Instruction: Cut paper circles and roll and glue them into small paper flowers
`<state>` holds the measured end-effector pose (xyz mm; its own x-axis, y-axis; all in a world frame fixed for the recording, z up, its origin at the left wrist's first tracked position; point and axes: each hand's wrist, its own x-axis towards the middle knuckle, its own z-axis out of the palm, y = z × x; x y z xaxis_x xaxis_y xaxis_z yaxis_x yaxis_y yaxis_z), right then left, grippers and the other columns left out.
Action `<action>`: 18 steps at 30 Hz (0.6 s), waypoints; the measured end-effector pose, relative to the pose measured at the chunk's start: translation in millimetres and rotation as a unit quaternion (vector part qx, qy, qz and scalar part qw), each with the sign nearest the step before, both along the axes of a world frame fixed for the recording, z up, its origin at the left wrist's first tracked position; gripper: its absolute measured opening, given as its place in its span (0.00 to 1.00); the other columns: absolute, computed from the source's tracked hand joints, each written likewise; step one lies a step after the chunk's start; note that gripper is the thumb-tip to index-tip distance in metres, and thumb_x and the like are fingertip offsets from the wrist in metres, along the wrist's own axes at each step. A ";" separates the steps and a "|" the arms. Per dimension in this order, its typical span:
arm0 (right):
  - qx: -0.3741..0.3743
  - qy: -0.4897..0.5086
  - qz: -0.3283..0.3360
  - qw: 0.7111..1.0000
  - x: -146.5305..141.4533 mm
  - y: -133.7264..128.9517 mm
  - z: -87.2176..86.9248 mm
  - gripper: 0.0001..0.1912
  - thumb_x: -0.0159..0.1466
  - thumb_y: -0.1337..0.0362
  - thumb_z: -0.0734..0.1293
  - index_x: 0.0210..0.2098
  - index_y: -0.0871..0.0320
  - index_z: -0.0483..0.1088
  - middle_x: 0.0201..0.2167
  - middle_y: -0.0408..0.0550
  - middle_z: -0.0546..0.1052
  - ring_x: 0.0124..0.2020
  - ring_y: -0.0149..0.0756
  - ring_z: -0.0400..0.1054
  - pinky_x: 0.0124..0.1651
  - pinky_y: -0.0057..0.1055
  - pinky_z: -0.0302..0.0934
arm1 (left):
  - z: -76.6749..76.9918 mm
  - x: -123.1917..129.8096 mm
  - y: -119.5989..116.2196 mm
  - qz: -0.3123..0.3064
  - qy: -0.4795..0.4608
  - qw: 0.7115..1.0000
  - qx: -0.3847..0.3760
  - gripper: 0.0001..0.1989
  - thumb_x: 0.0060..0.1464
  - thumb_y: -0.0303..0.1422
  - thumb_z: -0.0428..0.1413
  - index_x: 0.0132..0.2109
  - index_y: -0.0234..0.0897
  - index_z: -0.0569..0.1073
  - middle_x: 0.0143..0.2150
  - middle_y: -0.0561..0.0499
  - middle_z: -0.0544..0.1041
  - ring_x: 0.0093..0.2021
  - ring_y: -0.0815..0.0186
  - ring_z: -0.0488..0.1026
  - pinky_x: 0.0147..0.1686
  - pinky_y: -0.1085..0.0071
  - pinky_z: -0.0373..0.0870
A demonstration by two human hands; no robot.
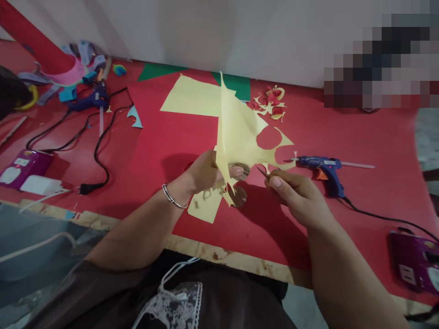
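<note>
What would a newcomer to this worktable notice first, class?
The pale yellow sheet, cut with round gaps, stands out at the centre, raised in the left hand. Next comes a blue glue gun at right on the red tabletop, beyond the right hand, which holds a dark pointed tool.

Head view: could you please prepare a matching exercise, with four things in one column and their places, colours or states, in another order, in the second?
Column one:
1. left hand
2. right hand
3. bracelet
4. scrap pile

Column two:
A. red and yellow
B. holds a pointed tool
C. around a wrist
D. holds a yellow sheet

Pairs: 1-D; 2-B; 3-C; 4-A
</note>
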<state>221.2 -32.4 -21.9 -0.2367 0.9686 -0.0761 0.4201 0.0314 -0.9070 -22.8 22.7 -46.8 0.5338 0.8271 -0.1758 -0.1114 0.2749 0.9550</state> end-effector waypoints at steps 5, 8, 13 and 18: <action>0.066 0.006 -0.072 0.995 -3.4 -4.6 -3.8 0.26 0.64 0.40 0.75 0.26 0.55 0.70 0.23 0.40 0.65 0.25 0.30 0.56 0.27 0.30 0.52 | -4.5 3.5 1.8 0.022 -0.012 1.000 -0.007 0.19 0.51 0.41 0.73 0.44 0.31 0.83 0.45 0.37 0.86 0.47 0.53 0.84 0.57 0.52 0.80; 0.090 -0.025 -0.106 0.990 -11.6 -6.8 -6.4 0.16 0.66 0.49 0.75 0.33 0.54 0.78 0.22 0.40 0.70 0.23 0.29 0.57 0.27 0.30 0.53 | -1.6 5.1 0.4 -0.008 0.011 1.000 0.025 0.16 0.51 0.41 0.72 0.40 0.34 0.83 0.42 0.40 0.86 0.44 0.55 0.82 0.50 0.57 0.82; 0.090 -0.024 -0.090 0.992 -21.1 -7.8 -10.1 0.10 0.66 0.55 0.75 0.39 0.55 0.83 0.24 0.41 0.76 0.22 0.29 0.60 0.26 0.30 0.55 | 7.5 7.8 -5.2 -0.056 0.019 0.997 0.044 0.16 0.48 0.39 0.73 0.39 0.34 0.81 0.36 0.45 0.83 0.36 0.61 0.79 0.40 0.63 0.80; 0.085 0.014 -0.103 0.991 -20.3 -11.7 -15.3 0.07 0.67 0.57 0.74 0.39 0.54 0.82 0.27 0.43 0.80 0.25 0.32 0.67 0.30 0.32 0.62 | 15.2 9.5 -14.7 -0.016 0.003 1.000 0.000 0.17 0.49 0.43 0.73 0.36 0.36 0.79 0.33 0.47 0.81 0.36 0.59 0.81 0.38 0.61 0.79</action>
<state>200.9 -44.1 -37.2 -0.0325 0.9948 0.0966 0.4078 0.1014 -0.9074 -13.3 8.0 -31.6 0.5592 0.8094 -0.1793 -0.0963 0.2782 0.9557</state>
